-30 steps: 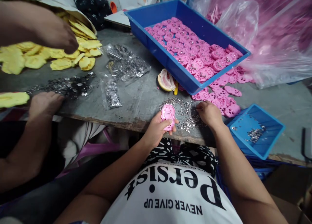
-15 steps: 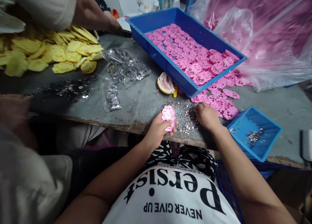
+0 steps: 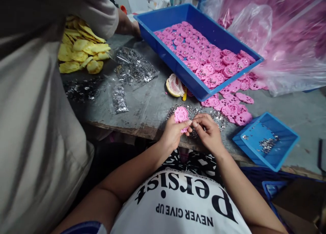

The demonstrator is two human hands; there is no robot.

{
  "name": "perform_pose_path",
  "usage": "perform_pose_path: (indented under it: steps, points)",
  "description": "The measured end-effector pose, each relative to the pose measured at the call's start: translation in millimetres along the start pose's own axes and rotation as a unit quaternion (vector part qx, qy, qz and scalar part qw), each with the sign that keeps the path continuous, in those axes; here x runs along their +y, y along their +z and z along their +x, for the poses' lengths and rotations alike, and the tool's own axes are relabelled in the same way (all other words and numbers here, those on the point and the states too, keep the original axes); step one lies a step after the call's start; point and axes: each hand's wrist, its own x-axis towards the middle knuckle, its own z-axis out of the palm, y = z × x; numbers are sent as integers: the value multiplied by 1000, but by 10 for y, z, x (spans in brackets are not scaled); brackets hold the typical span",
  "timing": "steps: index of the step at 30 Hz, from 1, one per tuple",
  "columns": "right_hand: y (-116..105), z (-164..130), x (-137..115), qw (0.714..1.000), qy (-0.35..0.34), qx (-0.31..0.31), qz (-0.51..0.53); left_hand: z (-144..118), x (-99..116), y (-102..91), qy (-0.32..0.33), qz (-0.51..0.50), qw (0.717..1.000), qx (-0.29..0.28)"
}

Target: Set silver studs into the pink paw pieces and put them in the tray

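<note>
Fingers of my left hand (image 3: 174, 134) clamp the pink plastic part (image 3: 181, 116) above the screw heap (image 3: 196, 115) at the table edge. My right hand (image 3: 209, 132) pinches at it, perhaps a screw; I cannot tell. I judge fitting is in hand; next needs exact aim.

Pink plastic part (image 3: 181, 116): paw-shaped, scalloped rim, slotted face up, tilted, at table's near edge. Small silver screws (image 3: 219, 116) scattered loose just beyond and to its right.
</note>
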Motion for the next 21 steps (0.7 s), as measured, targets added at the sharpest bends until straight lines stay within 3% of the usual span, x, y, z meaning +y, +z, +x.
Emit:
perform_pose_path:
  steps: [3,7,10,13,16,18,21]
  points:
    - [-35,24,-37,991,93,-24,97,-35,-1,2,27,22,999,16]
    - [-73,79,-62,951,218,-78,206,-65,-23,6,48,44,998,17]
    - [-83,88,-67,936,241,-102,237,-70,-23,-17,36,43,998,-2]
    - [-80,73,-75,964,165,-83,193,-68,-4,-50,5,23,999,-44]
    - [-75,50,-96,997,29,-52,38,-80,24,-63,-22,-2,998,-56]
    - [-65,33,-105,997,-36,-53,-41,-96,38,-63,-35,-16,998,-56]
    - [-44,22,-78,996,-47,-48,-65,-106,43,-72,-44,-31,997,-63]
